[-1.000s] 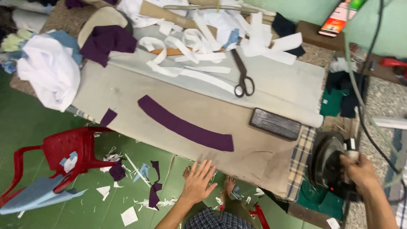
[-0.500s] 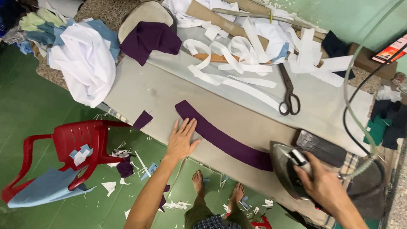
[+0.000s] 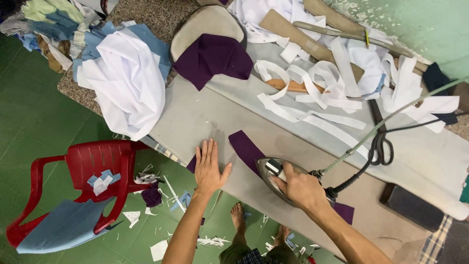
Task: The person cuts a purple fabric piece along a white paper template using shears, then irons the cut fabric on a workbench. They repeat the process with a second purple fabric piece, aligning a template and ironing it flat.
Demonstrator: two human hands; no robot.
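The iron (image 3: 273, 177) and right hand (image 3: 300, 188) cover the middle of the purple strip (image 3: 245, 149); only its ends show. The hand hides the iron's handle. Both forearms run off the near edge. The dark block (image 3: 413, 208) at right is partly cut off, its kind unclear.

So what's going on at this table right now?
A person is pressing fabric. The right hand grips an iron sitting on a curved purple strip on the grey padded table. The left hand lies flat, fingers spread, on the table just beside the strip's end. White strips and black scissors lie farther back, and a red plastic chair stands by the table.
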